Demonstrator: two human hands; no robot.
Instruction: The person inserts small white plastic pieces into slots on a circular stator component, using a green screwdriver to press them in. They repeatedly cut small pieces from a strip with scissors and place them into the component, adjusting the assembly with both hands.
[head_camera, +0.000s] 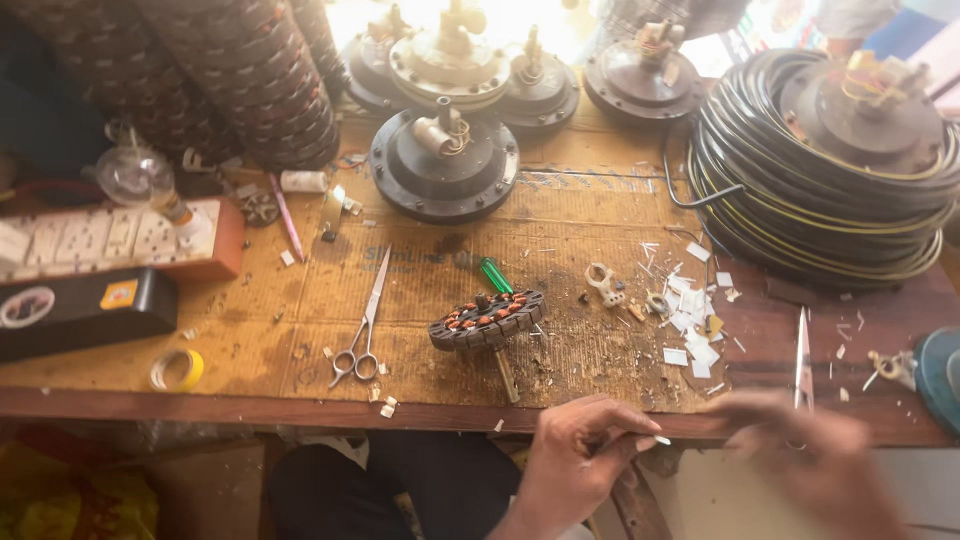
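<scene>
While pinched, white slip (662, 440) shows thin.

A thin white strip (662, 440), small and pale, is pinched at one end in the left hand (580, 455), poking out rightward just over the tabletop's front edge. A slim pair of scissors (803, 358), blades pointing away, stands upright by the blurred right hand (810, 450).
</scene>
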